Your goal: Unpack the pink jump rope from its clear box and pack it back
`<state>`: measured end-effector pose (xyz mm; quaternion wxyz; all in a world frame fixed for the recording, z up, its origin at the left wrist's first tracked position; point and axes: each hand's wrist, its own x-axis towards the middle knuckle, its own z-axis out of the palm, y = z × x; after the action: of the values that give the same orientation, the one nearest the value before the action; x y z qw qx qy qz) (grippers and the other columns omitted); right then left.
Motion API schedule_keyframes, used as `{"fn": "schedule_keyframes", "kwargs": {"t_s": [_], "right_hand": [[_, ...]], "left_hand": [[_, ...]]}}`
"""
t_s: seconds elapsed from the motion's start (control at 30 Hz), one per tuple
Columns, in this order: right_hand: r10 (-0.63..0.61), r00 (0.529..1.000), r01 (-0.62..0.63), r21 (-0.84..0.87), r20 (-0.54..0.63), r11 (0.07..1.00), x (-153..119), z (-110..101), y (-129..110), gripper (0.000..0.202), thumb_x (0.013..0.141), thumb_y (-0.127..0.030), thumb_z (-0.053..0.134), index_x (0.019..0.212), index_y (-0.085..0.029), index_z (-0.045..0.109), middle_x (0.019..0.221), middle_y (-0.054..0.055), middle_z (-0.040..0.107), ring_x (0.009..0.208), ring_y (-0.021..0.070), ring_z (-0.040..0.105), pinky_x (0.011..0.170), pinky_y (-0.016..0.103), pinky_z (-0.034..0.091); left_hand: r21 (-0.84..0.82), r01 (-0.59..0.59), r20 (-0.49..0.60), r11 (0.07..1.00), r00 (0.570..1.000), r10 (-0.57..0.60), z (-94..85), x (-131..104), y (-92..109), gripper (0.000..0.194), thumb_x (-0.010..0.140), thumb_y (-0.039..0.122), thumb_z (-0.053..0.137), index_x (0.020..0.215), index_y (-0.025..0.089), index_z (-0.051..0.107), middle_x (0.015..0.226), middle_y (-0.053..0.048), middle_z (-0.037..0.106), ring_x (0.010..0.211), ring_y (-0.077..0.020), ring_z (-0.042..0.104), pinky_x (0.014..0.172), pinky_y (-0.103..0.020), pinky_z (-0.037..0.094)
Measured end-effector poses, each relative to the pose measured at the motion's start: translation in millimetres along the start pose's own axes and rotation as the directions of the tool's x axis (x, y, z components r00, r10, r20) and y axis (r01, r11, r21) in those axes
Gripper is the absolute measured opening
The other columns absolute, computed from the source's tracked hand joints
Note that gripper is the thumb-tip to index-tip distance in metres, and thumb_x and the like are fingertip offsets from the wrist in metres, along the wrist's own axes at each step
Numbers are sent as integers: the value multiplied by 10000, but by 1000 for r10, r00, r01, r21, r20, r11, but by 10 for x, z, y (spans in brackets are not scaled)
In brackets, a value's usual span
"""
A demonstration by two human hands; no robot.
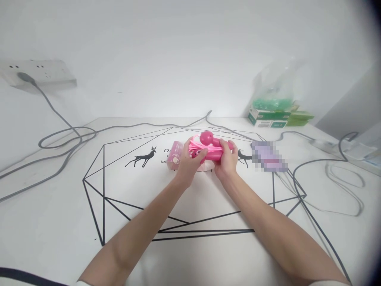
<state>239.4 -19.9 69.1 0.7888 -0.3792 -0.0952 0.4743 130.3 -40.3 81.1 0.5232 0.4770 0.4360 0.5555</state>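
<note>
A bright pink jump rope (212, 150), with two rounded handles and a bundled pink cord, is held between both hands above the middle of the table. My left hand (189, 161) is closed around the cord and the handle ends on the left side. Around the handles' right side wrap the fingers of my right hand (228, 159). Behind and below the hands lies a pink and clear package (175, 155), partly covered by my left hand.
On the white table (143, 254), printed with black lines and deer, grey cables run along the left, back and right. A blurred purple object (268, 155) lies right of my hands. Green-and-white boxes (269, 116) under a plastic bag (275, 89) stand back right. A socket strip (44, 73) is on the left wall.
</note>
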Motion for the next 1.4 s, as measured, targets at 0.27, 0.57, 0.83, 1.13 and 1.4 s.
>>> {"fn": "schedule_keyframes", "kwargs": {"t_s": [0.27, 0.57, 0.83, 1.13, 1.4], "right_hand": [[26, 999, -26, 4, -38, 1000, 154, -71, -26, 496, 651, -193, 771, 1073, -236, 516, 858, -21, 672, 790, 174, 698, 687, 315, 624], [25, 999, -24, 31, -28, 999, 217, -84, -40, 512, 622, -177, 795, 1062, -215, 538, 882, -11, 687, 821, 179, 704, 702, 314, 623], [-27, 999, 28, 29, -18, 999, 458, -208, -149, 511, 598, -159, 798, 1040, -203, 546, 867, -21, 684, 784, 154, 691, 635, 248, 593], [-128, 992, 128, -12, 9, 992, 729, -467, -147, 490, 587, -159, 813, 1006, -185, 560, 847, -16, 695, 798, 169, 698, 701, 299, 601], [-169, 985, 167, -53, -30, 984, 811, -546, -65, 513, 590, -187, 808, 1044, -186, 570, 864, -11, 693, 806, 171, 698, 711, 316, 603]], "left_hand": [[126, -22, 280, 992, 960, -15, -142, 91, 1, 955, 714, 325, 825, 1513, 308, 302, 1327, -77, 580, 1179, -261, 592, 987, -391, 512], [218, -149, 355, 965, 933, 64, -219, 110, -5, 899, 770, 383, 774, 1519, 299, 284, 1504, -83, 413, 1345, -266, 453, 1045, -353, 466], [704, -541, 618, 460, 786, -22, -551, 422, 197, 942, 715, 644, 715, 1507, 305, 334, 1579, -69, 321, 1498, -370, 98, 1196, -571, 76], [770, -608, 638, 196, 727, -252, -551, 730, 109, 1056, 706, 781, 584, 1558, 310, 174, 1625, -85, 174, 1507, -357, 13, 1161, -607, -42], [792, -602, 607, 101, 758, -240, -594, 792, -71, 973, 742, 830, 475, 1548, 375, 175, 1637, -85, 133, 1499, -391, 37, 1135, -639, -41]]}}
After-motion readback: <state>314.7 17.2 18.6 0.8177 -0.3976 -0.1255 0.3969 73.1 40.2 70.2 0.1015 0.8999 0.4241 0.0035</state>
